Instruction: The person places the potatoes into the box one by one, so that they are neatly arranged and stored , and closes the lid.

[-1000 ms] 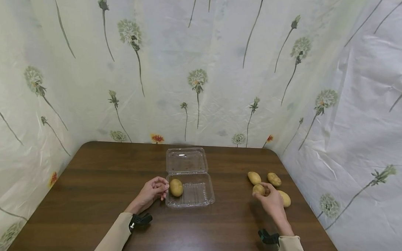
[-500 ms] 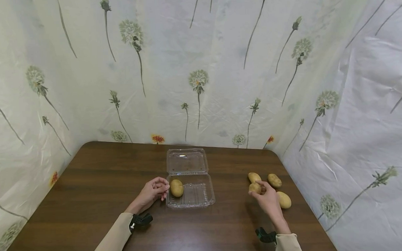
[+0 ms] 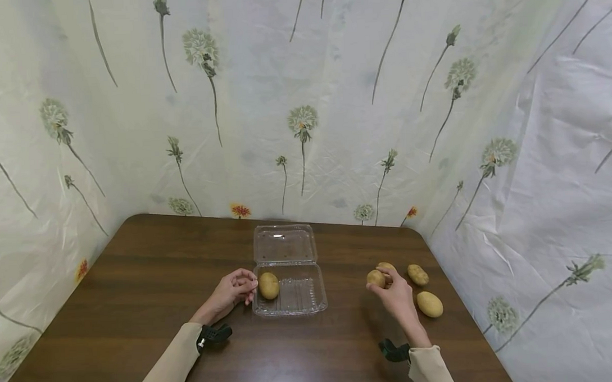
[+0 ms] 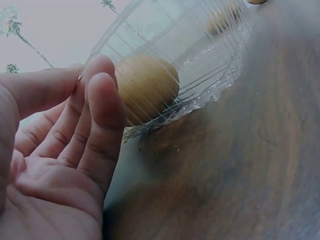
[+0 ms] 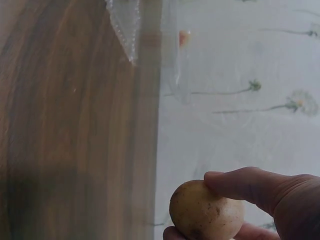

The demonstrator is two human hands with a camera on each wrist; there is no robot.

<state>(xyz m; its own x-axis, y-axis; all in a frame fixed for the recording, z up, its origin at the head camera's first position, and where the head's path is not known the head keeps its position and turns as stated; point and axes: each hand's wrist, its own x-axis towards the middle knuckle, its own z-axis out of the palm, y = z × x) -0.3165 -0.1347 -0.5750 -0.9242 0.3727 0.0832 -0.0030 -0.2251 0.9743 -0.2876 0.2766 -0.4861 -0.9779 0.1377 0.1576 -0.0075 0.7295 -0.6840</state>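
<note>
A clear plastic clamshell container point(image 3: 302, 295) lies with its lid folded back on the brown table. One potato point(image 3: 269, 285) sits at the left inside its base. My left hand point(image 3: 232, 293) pinches the container's left rim between thumb and fingers; the left wrist view shows the potato point(image 4: 147, 89) through the ribbed wall. Off to the right, my right hand point(image 3: 397, 296) grips a second potato point(image 3: 375, 278) with thumb and fingertips. In the right wrist view this potato point(image 5: 205, 210) has a few dark specks and is held above the table.
Two potatoes, one speckled point(image 3: 417, 275) and one smooth point(image 3: 430, 304), lie on the table point(image 3: 311, 354) right of my right hand. Another potato point(image 3: 386, 266) is partly hidden behind that hand. A floral curtain point(image 3: 252, 103) hangs past the table's far edge.
My right hand has moved left with its potato, away from the others, uncovering the smooth potato and covering part of the one behind. The left hand has stayed on the container's rim.
</note>
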